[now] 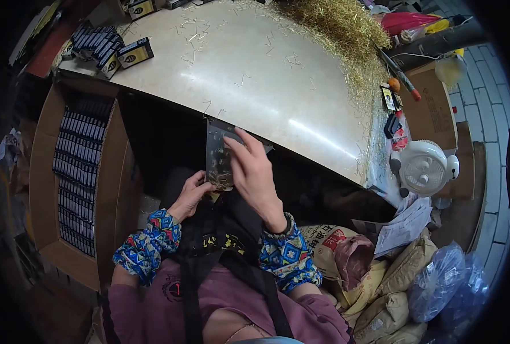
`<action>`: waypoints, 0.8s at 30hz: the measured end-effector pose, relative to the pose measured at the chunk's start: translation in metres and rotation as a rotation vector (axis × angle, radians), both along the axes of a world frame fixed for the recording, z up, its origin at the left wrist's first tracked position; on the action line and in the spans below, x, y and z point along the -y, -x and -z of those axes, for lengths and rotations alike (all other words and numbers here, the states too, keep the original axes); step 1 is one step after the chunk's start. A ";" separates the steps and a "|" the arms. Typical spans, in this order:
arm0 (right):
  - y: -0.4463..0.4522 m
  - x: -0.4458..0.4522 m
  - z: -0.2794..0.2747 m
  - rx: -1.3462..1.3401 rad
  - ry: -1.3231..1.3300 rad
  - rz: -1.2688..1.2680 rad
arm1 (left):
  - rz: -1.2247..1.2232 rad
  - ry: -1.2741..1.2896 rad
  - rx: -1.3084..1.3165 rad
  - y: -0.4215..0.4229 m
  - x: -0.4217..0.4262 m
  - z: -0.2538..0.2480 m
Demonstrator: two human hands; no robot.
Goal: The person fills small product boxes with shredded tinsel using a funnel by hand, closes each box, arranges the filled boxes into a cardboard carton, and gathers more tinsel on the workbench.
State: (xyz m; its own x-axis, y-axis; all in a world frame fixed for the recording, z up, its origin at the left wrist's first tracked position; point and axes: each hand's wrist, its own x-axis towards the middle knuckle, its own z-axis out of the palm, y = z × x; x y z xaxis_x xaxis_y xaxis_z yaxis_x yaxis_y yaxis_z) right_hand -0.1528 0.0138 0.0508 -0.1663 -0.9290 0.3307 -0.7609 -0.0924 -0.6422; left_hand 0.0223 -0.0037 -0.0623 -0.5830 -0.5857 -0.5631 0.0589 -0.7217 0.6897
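A dark, flat tray-like piece (213, 150) sits at the table's front edge, over the lap, with small golden wire pieces (221, 182) at its lower end. My left hand (193, 194) is at its lower left corner, thumb and fingers closed on it. Over its right side lies my right hand (253, 175), fingers bent and pointing up and left; whether they hold a small piece is hidden. A few thin bent wires (215, 109) lie on the table edge just above.
The metal table (237, 69) carries a golden wire heap (335, 23) and small black boxes (134, 53). An open carton (108, 189) of packed boxes stands left. At right are a white fan (424, 172), sacks (389, 315) and papers (404, 226).
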 end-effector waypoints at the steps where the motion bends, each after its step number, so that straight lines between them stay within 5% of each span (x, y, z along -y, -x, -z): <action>1: 0.005 -0.005 0.001 0.076 -0.021 0.010 | 0.005 -0.003 0.000 0.000 -0.001 0.002; 3: 0.006 -0.009 0.008 0.174 -0.027 0.068 | 0.016 -0.007 -0.001 0.003 -0.002 0.004; 6: 0.000 -0.016 0.044 0.051 -0.059 -0.016 | 0.216 0.422 0.194 -0.001 -0.010 0.005; 10: -0.016 -0.030 0.067 -0.233 -0.087 -0.234 | 0.183 0.942 0.487 0.009 -0.022 0.011; 12: -0.019 -0.045 0.068 -0.234 -0.308 -0.408 | 0.127 0.985 0.507 0.011 -0.025 0.024; 18: -0.031 -0.065 0.074 0.202 -0.319 -0.451 | 0.161 1.072 0.558 -0.004 -0.025 0.035; 24: -0.015 -0.057 0.037 0.525 -0.342 -0.034 | 0.072 1.131 0.415 -0.029 -0.027 0.008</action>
